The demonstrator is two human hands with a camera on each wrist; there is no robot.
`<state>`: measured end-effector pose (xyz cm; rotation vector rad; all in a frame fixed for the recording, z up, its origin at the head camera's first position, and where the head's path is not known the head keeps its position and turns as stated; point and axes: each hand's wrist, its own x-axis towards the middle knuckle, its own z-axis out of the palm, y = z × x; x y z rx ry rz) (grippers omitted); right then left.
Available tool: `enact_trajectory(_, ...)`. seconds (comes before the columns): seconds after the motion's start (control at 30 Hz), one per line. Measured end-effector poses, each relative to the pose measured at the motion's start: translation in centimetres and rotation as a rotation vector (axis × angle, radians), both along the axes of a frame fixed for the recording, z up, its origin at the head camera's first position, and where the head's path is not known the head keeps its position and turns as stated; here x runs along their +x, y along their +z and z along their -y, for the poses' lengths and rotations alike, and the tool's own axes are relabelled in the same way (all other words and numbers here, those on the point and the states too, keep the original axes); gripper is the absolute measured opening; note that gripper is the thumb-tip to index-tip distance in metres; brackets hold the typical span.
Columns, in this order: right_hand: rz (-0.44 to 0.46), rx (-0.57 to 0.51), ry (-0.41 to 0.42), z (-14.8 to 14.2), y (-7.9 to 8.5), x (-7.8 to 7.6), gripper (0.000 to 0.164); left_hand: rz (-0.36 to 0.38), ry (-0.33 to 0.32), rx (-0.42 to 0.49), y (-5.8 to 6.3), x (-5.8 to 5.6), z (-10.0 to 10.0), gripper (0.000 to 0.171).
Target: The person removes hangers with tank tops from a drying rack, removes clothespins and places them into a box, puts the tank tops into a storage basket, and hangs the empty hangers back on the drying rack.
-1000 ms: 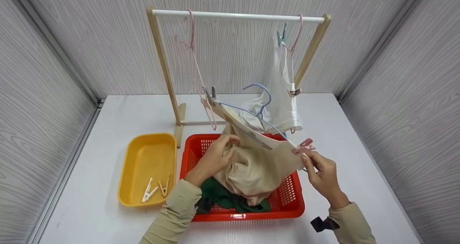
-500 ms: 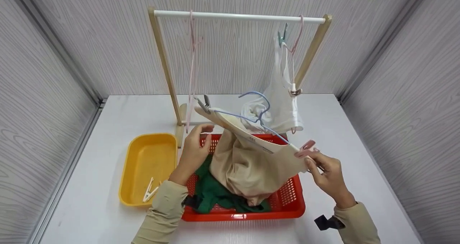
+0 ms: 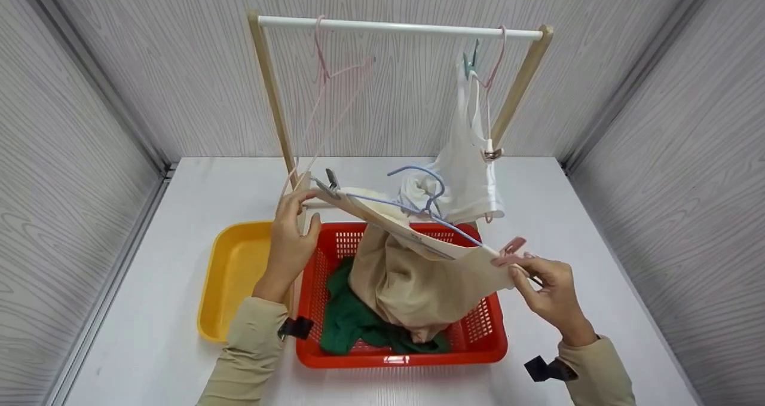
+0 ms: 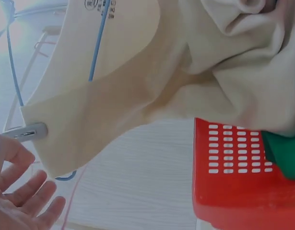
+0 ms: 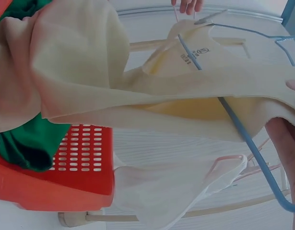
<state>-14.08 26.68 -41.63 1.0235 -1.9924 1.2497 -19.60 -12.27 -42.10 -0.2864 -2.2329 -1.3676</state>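
A beige tank top (image 3: 400, 274) hangs on a blue hanger (image 3: 428, 205), its lower part bunched in the red basket. A grey clothespin (image 4: 27, 132) clips its left shoulder and a pink clothespin (image 3: 509, 253) its right. My right hand (image 3: 553, 298) pinches the shirt's right shoulder just below the pink clothespin. Beside the grey clothespin, my left hand (image 3: 291, 238) has its fingers spread and thumb apart, holding nothing. In the left wrist view those fingers (image 4: 32, 196) lie close to the clothespin; whether they touch it I cannot tell.
The red basket (image 3: 400, 360) also holds a green garment (image 3: 352, 316). A yellow tray (image 3: 206, 310) stands at left, partly behind my arm. On the rack's white rod (image 3: 406, 29) hang a bare pink hanger (image 3: 326, 74) and a white garment (image 3: 469, 173) on another pink hanger.
My left hand has moved left and up from the shirt's middle to the grey clothespin. The shirt's left shoulder has swung left and down. The bare pink hanger has turned. My right hand keeps its pinch.
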Motion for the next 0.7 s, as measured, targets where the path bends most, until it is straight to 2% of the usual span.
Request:
enact_trajectory(0.13,-0.050,-0.034,0.064,0.2,0.2,-0.3,0.012,-0.045,0.013,-0.043,0.3,0.1,0.5,0.047)
enact_trajectory(0.27,-0.064,-0.070,0.092,0.1,0.4,-0.5,0.012,-0.128,0.019,-0.082,0.8,0.5,0.9,0.037)
enact_trajectory(0.37,-0.066,-0.113,0.087,-0.1,0.3,-0.8,0.011,-0.211,-0.002,-0.069,1.3,0.9,1.2,0.025)
enact_trajectory(0.57,-0.069,-0.175,0.034,-0.6,0.1,-1.5,0.015,-0.399,-0.070,0.009,2.4,1.8,1.2,0.028)
enact_trajectory(0.63,-0.068,-0.154,-0.023,-0.8,0.1,-1.6,0.017,-0.422,-0.089,0.003,2.5,2.0,1.1,0.029)
enact_trajectory(0.7,-0.061,-0.110,-0.096,-0.9,0.0,-1.8,0.015,-0.408,-0.112,-0.020,2.4,2.0,1.1,0.029)
